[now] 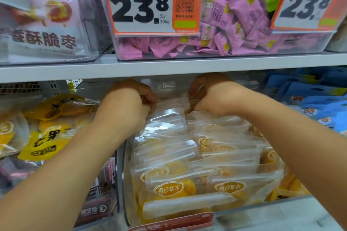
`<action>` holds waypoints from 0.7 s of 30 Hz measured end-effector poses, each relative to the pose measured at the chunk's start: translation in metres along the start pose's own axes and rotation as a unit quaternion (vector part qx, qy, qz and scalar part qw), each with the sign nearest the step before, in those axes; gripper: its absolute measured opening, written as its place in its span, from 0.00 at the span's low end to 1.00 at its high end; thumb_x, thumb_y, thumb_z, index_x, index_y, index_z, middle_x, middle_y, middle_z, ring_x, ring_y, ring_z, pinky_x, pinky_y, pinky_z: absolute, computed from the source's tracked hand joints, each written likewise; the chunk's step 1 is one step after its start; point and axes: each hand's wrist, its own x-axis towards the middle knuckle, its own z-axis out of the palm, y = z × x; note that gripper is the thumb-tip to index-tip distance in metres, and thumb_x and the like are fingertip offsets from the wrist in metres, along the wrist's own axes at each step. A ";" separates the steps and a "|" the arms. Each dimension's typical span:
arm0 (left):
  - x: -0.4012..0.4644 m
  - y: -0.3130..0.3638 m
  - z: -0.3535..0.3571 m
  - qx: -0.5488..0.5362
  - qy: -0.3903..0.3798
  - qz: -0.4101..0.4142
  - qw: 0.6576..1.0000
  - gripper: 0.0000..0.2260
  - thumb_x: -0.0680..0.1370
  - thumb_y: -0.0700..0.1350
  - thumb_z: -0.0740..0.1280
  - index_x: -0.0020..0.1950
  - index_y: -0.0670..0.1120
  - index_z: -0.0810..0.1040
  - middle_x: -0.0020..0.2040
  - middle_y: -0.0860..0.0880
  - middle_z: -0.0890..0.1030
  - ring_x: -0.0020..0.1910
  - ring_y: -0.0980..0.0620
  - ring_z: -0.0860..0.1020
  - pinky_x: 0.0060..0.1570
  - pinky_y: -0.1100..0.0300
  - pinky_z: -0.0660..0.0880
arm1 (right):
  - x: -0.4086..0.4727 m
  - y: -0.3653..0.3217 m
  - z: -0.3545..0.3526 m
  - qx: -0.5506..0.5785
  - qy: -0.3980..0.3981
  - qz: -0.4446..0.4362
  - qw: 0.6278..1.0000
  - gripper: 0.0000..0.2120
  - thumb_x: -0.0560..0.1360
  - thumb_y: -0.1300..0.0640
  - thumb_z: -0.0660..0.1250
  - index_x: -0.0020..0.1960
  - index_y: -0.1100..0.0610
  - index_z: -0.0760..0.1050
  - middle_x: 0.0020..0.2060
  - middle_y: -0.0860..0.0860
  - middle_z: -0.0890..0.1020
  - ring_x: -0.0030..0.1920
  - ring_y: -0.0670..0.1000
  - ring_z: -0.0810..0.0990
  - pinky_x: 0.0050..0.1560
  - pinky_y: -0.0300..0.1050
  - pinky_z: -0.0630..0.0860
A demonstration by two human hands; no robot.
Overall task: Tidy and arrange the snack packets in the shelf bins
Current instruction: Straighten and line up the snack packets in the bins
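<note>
Both hands are reaching into the clear bin [129, 184] at lower centre of the frame. The left hand [129, 107] and right hand [212, 97] are each curling a closed grip on the rearmost clear mango packets [169, 103].

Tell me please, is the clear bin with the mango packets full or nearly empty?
Full: the clear bin holds packed rows of mango packets from its front wall back to both hands.
</note>
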 end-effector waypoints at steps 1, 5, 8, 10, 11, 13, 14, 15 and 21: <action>-0.001 0.000 -0.001 -0.010 -0.007 0.001 1.000 0.11 0.74 0.39 0.75 0.41 0.56 0.82 0.44 0.53 0.84 0.45 0.53 0.81 0.46 0.69 0.71 | 0.001 -0.002 0.001 -0.017 -0.003 0.000 1.000 0.14 0.72 0.54 0.74 0.57 0.53 0.81 0.54 0.51 0.83 0.54 0.53 0.80 0.58 0.46 0.79; -0.003 0.011 -0.006 0.020 -0.015 0.027 0.999 0.09 0.78 0.48 0.71 0.58 0.54 0.83 0.56 0.53 0.84 0.57 0.51 0.79 0.56 0.67 0.69 | 0.005 -0.010 0.007 -0.067 -0.036 -0.007 0.997 0.10 0.76 0.59 0.66 0.55 0.56 0.83 0.52 0.54 0.84 0.51 0.56 0.81 0.56 0.48 0.80; -0.012 0.030 -0.007 0.016 -0.082 0.057 0.995 0.14 0.83 0.54 0.60 0.47 0.50 0.82 0.46 0.51 0.84 0.48 0.50 0.80 0.46 0.59 0.72 | 0.012 -0.011 0.013 -0.031 -0.007 -0.043 0.999 0.11 0.76 0.64 0.66 0.52 0.55 0.85 0.47 0.51 0.84 0.50 0.53 0.82 0.53 0.44 0.79; -0.018 0.038 -0.005 0.050 -0.128 0.071 0.988 0.19 0.85 0.55 0.55 0.37 0.51 0.72 0.36 0.53 0.76 0.37 0.55 0.74 0.35 0.58 0.66 | 0.014 -0.010 0.018 0.108 0.017 -0.042 0.993 0.12 0.77 0.66 0.66 0.54 0.56 0.85 0.45 0.50 0.84 0.46 0.51 0.82 0.50 0.42 0.80; -0.019 0.039 -0.004 0.074 -0.136 0.076 0.985 0.18 0.85 0.56 0.54 0.37 0.52 0.68 0.36 0.54 0.73 0.36 0.57 0.72 0.34 0.58 0.64 | 0.014 -0.009 0.019 0.198 0.016 -0.038 0.979 0.12 0.77 0.67 0.66 0.56 0.58 0.84 0.46 0.52 0.85 0.44 0.51 0.83 0.45 0.41 0.82; -0.017 0.036 -0.002 0.123 -0.139 0.078 0.980 0.17 0.85 0.55 0.52 0.37 0.53 0.64 0.38 0.56 0.70 0.38 0.56 0.70 0.39 0.56 0.65 | 0.010 -0.005 0.020 0.311 -0.017 -0.038 0.949 0.12 0.77 0.69 0.67 0.57 0.60 0.83 0.48 0.57 0.86 0.41 0.50 0.83 0.36 0.36 0.80; -0.014 0.035 0.000 0.149 -0.146 0.075 0.975 0.17 0.85 0.55 0.52 0.37 0.53 0.64 0.39 0.56 0.69 0.39 0.54 0.71 0.43 0.56 0.65 | 0.009 -0.002 0.019 0.300 -0.036 -0.051 0.952 0.12 0.77 0.69 0.67 0.57 0.58 0.83 0.49 0.55 0.86 0.42 0.49 0.83 0.37 0.34 0.80; -0.012 0.034 0.002 0.168 -0.158 0.067 0.971 0.17 0.85 0.54 0.52 0.37 0.53 0.64 0.40 0.55 0.70 0.42 0.52 0.71 0.46 0.57 0.66 | 0.008 0.000 0.017 0.254 -0.056 -0.070 0.963 0.14 0.77 0.68 0.67 0.56 0.55 0.83 0.51 0.52 0.86 0.45 0.48 0.84 0.43 0.34 0.80; -0.001 0.027 0.013 0.203 -0.204 0.032 0.957 0.14 0.85 0.53 0.53 0.49 0.49 0.74 0.54 0.47 0.80 0.51 0.46 0.76 0.55 0.55 0.73 | -0.008 0.023 -0.001 0.064 0.005 -0.065 0.996 0.13 0.74 0.51 0.74 0.59 0.49 0.80 0.50 0.46 0.82 0.49 0.46 0.79 0.43 0.30 0.72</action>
